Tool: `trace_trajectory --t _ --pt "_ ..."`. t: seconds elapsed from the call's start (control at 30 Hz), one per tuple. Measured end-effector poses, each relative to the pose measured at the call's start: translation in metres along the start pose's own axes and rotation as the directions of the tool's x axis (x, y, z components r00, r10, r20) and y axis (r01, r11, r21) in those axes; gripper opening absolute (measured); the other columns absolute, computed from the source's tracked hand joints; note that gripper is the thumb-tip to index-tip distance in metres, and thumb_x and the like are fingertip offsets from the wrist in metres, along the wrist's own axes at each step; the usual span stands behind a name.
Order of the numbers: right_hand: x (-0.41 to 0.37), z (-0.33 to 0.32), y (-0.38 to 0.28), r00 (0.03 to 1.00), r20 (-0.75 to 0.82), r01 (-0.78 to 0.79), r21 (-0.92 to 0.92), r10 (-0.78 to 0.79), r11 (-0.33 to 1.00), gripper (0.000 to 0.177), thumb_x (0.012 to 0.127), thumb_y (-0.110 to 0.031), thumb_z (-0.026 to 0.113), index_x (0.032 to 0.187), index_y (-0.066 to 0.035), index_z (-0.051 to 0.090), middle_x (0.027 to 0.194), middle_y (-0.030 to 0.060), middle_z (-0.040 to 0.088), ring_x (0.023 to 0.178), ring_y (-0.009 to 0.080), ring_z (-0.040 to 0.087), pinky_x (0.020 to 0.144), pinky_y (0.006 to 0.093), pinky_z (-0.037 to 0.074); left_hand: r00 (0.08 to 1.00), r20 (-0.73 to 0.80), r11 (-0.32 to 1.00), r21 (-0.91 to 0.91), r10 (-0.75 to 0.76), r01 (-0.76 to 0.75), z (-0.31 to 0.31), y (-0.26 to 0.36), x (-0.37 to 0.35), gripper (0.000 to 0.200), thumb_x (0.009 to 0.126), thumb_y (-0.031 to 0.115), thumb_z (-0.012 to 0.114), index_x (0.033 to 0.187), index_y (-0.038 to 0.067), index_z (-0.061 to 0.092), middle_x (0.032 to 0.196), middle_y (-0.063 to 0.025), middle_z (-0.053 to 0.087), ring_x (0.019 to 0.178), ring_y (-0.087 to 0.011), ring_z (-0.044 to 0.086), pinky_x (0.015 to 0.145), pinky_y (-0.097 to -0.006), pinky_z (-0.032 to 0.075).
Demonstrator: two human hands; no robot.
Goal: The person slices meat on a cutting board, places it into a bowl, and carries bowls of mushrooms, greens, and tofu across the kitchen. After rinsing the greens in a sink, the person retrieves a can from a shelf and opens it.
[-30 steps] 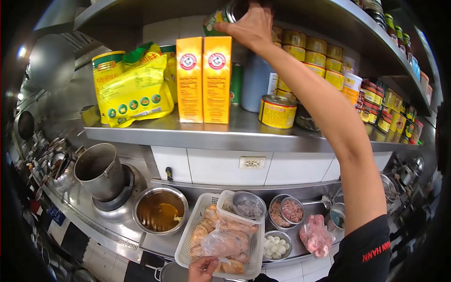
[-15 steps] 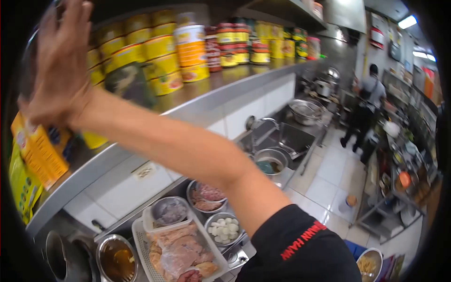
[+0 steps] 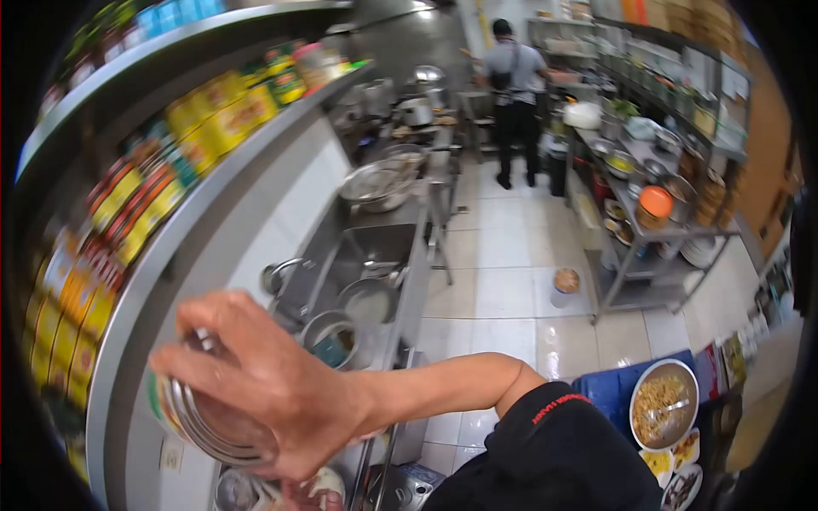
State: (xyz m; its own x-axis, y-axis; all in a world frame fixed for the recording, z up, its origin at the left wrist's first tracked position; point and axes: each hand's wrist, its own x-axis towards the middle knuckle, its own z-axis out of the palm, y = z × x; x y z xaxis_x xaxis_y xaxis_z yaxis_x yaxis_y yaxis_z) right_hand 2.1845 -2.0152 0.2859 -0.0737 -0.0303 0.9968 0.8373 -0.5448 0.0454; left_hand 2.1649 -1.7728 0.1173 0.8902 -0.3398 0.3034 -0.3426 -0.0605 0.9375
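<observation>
My right hand (image 3: 264, 375) reaches across from the right, its fingers wrapped round a can (image 3: 200, 426) with ridged metal sides and a green edge. The can is tilted, beside the shelf's metal edge (image 3: 145, 315). Part of my left hand (image 3: 311, 496) shows at the bottom edge, just below my right hand; its fingers are blurred and cut off. A bowl with pale contents (image 3: 326, 484) is close to it.
Yellow cans (image 3: 64, 341) and jars (image 3: 136, 204) line the left shelf. Beyond are a sink (image 3: 375, 247) and pots. A co-worker (image 3: 514, 94) stands in the aisle. At right are a metal rack (image 3: 635, 247) and a food bowl (image 3: 665, 404) on a blue container (image 3: 609, 383).
My right hand has come down from the shelf and is now closed round a can. The view has swung right, showing more of the aisle, the rack and the food bowl.
</observation>
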Motion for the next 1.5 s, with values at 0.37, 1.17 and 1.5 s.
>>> trace_trajectory --t 0.37,1.17,1.5 --pt "-0.087 -0.235 -0.031 0.72 0.308 -0.366 -0.591 0.621 0.718 0.09 0.043 -0.013 0.073 0.127 0.0 0.044 0.127 0.0229 0.04 0.117 0.0417 0.04 0.086 0.0475 0.039 0.793 0.52 0.947 -0.218 0.319 -0.238 0.256 -0.015 0.108 0.068 0.077 0.012 0.075 0.133 0.0 0.039 0.124 -0.0145 0.05 0.109 -0.0235 0.051 0.092 -0.0367 0.044" --pt "-0.17 -0.532 0.039 0.215 -0.491 -0.823 -0.556 0.844 -0.114 0.082 0.067 -0.038 0.082 0.133 -0.004 0.047 0.133 0.0176 0.046 0.119 0.0345 0.049 0.098 0.0413 0.041 -0.018 0.959 0.927 -0.268 0.283 0.262 0.671 -0.051 0.171 0.084 0.051 0.023 0.091 0.119 -0.005 0.052 0.107 -0.0122 0.064 0.098 -0.0223 0.063 0.09 -0.037 0.05" --pt "-0.227 -0.608 -0.114 -0.017 -0.93 -0.998 -0.009 0.368 -0.069 0.093 0.064 -0.027 0.087 0.14 -0.003 0.039 0.133 0.0119 0.049 0.117 0.0237 0.051 0.093 0.0376 0.044 -0.333 0.86 0.754 -0.087 0.387 0.652 0.801 -0.006 0.099 0.092 0.056 0.018 0.086 0.133 -0.003 0.041 0.122 -0.0127 0.058 0.113 -0.0214 0.055 0.101 -0.0355 0.041"
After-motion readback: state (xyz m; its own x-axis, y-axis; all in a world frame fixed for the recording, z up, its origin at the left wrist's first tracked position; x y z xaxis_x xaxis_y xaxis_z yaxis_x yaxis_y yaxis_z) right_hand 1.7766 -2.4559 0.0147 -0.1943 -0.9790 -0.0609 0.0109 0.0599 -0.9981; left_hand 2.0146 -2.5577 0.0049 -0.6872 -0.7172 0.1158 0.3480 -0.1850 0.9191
